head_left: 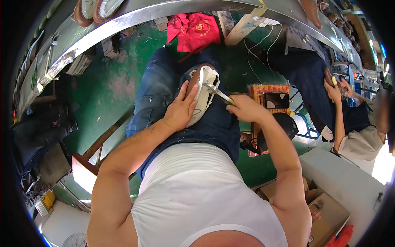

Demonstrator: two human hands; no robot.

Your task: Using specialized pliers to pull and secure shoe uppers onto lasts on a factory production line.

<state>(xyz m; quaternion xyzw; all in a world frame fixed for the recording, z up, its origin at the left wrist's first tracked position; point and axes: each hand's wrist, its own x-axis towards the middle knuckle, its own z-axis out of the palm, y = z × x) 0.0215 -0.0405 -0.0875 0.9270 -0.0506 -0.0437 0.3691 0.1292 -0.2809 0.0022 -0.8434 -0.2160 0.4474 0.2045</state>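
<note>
A shoe (200,103) with a brown sole and a pale upper rests across my lap, its sole edge turned to the left. My left hand (180,108) holds it down from the left side, fingers bent over the sole edge and the upper. In my right hand (245,108) is a metal hammer (221,95), gripped by the handle. The hammer's head is over the opening end of the shoe; whether it touches the shoe I cannot tell.
Ahead runs a metal-edged bench (230,5) with more shoes (106,9) on it. A red cloth (195,31) lies under it. On my right, a phone (277,101) sits on a red-and-yellow stack beside a black bag (284,127). A co-worker (362,136) handles a brown shoe further right.
</note>
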